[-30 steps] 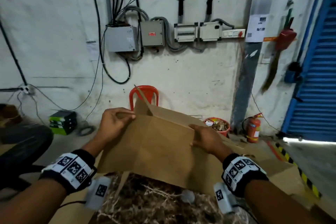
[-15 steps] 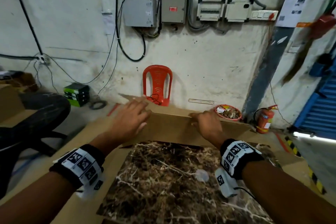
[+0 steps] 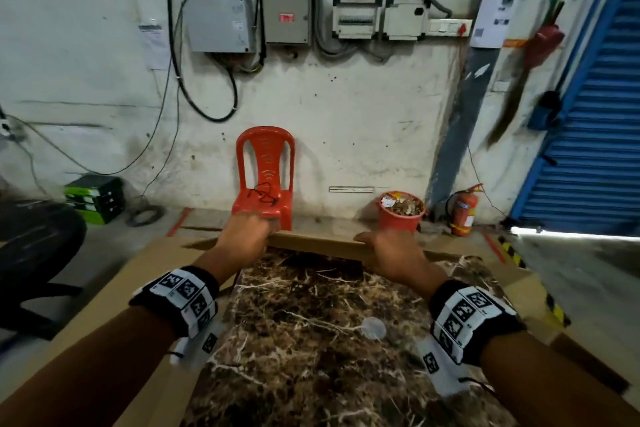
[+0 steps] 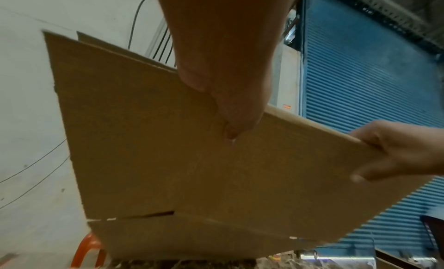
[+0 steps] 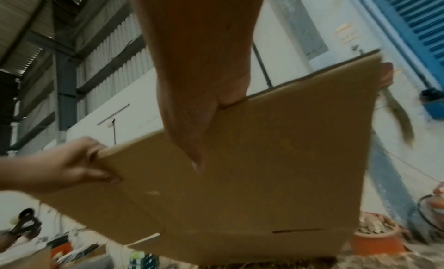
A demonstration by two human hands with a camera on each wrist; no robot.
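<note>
A brown cardboard flap (image 3: 313, 245) stands at the far edge of a dark brown marble-patterned slab (image 3: 311, 340), which lies on flattened cardboard (image 3: 138, 288). My left hand (image 3: 247, 232) grips the flap's top edge on the left, thumb on the near face (image 4: 230, 121). My right hand (image 3: 384, 250) grips the same edge further right, thumb pressed on the near side (image 5: 192, 149). In both wrist views the flap (image 4: 168, 149) (image 5: 264, 149) tilts up from its fold line. A small clear disc (image 3: 374, 328) sits on the slab.
A red plastic chair (image 3: 265, 177) stands against the white wall behind the flap. A red bucket of scraps (image 3: 401, 211) and a fire extinguisher (image 3: 462, 213) are to the right, beside a blue roller shutter (image 3: 595, 132). A black office chair (image 3: 34, 253) is at left.
The flap, held up high in front of me a second ago, has been folded away and down toward the slab's far edge. Both hands moved forward with it, uncovering the slab.
</note>
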